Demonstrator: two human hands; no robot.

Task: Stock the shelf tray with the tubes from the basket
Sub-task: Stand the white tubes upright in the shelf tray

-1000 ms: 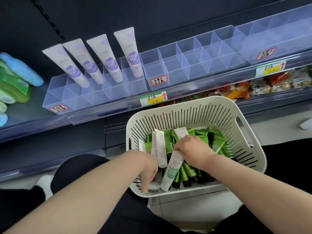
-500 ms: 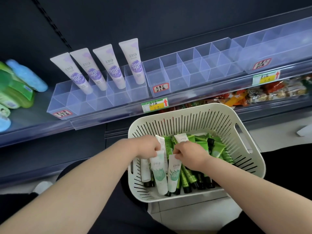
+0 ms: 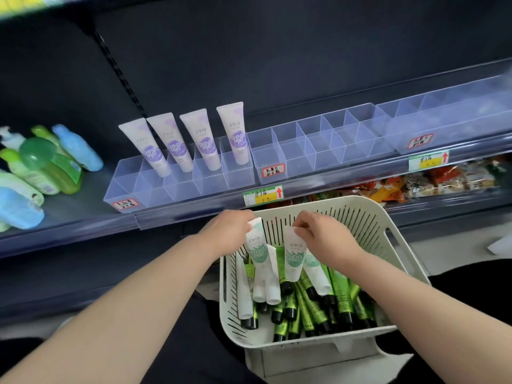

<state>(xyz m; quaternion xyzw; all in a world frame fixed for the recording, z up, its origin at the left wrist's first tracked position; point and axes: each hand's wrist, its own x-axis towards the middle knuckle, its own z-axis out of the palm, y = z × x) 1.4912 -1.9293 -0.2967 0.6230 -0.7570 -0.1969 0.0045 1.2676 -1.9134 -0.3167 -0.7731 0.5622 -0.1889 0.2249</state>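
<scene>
Head view: the shelf [image 3: 69, 217] carries three clear divided trays side by side. The leftmost shelf tray [image 3: 124, 187] has four purple tubes [image 3: 205, 139] standing cap-down in its back cells. One slotted basket [image 3: 346, 209] sits just below the shelf edge.

Over the basket, the left grip [image 3: 230, 234] pinches the flat crimped end of a white-and-green tube [image 3: 256, 253]. A second such tube seems to hang close beside it, though I cannot tell whether it is held too. The right grip [image 3: 327, 239] pinches the crimp of another white-and-green tube [image 3: 294, 259]. Both hang cap-down, partly lifted but not clear of the rim.

I make out about five white-and-green tubes in all. The slim green tubes [image 3: 338, 289] with black caps are heaped and overlapping, too tangled to count.

These tubes look light, with soft, glossy walls that would dent and slip under a hard squeeze. The stiff crimp is the sensible place to take hold, and the cap's weight should keep the tube hanging straight for dropping into a cell.
</scene>
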